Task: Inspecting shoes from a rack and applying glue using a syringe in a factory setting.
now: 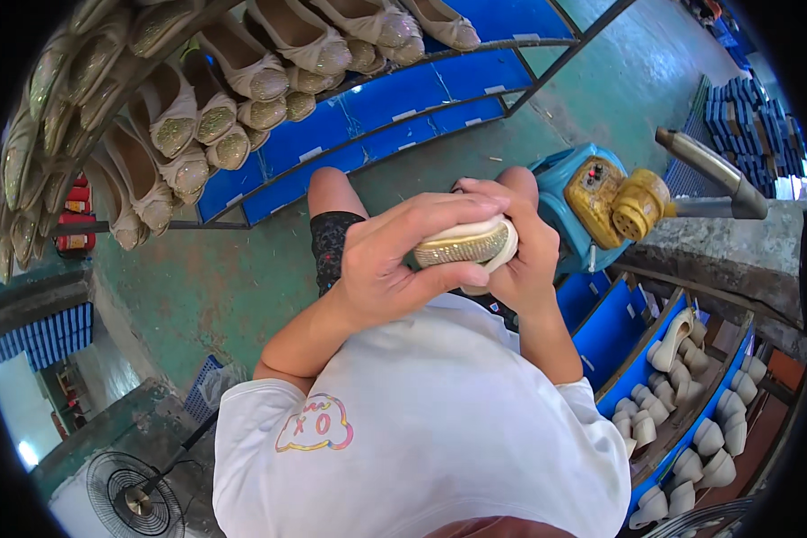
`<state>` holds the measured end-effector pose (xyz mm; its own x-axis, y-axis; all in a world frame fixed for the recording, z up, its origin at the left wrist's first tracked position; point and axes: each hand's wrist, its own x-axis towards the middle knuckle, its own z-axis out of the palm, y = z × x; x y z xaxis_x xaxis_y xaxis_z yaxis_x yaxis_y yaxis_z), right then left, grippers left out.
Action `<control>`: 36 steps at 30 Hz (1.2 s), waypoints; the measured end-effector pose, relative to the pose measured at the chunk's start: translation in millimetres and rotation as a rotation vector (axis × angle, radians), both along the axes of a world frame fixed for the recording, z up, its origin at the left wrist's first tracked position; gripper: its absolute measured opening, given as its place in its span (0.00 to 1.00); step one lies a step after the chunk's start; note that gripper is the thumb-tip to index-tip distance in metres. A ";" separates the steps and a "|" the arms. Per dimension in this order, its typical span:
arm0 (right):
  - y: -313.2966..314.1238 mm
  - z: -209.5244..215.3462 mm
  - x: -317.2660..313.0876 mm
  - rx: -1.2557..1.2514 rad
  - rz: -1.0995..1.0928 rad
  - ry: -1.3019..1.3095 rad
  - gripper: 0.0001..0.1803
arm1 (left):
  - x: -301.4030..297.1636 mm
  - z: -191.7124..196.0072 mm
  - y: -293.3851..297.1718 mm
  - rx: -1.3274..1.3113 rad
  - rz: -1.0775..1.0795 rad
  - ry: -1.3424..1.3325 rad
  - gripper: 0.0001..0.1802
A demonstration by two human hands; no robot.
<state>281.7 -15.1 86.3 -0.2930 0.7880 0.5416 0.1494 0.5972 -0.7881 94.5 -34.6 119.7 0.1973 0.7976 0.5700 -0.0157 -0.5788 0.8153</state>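
Between my two hands, in front of my chest, is a cream flat shoe point(462, 248) with a band of gold glitter facing me. My left hand point(387, 255) wraps round its left end, thumb along the lower edge and fingers over the top. My right hand point(527, 247) grips the other end, its fingers curled round the cream rim. The palms hide much of the shoe.
A rack at the upper left carries rows of glitter-toed flats point(229, 148) above blue shelves point(318, 130). To the right, a yellow machine with a metal pipe point(601, 202) sits on a blue stool point(556, 229). Cream shoes point(663, 394) fill a lower-right rack. A fan point(137, 499) stands lower left.
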 end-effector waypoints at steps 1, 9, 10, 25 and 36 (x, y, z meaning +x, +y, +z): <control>0.5 2.7 -3.0 0.044 -0.020 0.015 0.28 | 0.6 2.4 -1.5 -0.028 0.001 -0.022 0.28; 3.8 4.8 -7.1 0.148 -0.074 0.121 0.25 | 10.6 3.9 2.6 0.040 0.023 -0.102 0.29; 3.5 4.0 -6.1 0.157 -0.080 0.116 0.25 | 9.8 5.5 4.1 0.071 0.023 -0.073 0.29; -1.7 2.6 -7.2 0.144 -0.081 0.087 0.27 | 8.2 7.7 5.3 0.254 0.111 0.001 0.19; 8.8 -15.0 -11.6 -0.117 0.196 0.670 0.28 | 9.6 -23.6 -1.1 -0.188 -0.037 0.120 0.59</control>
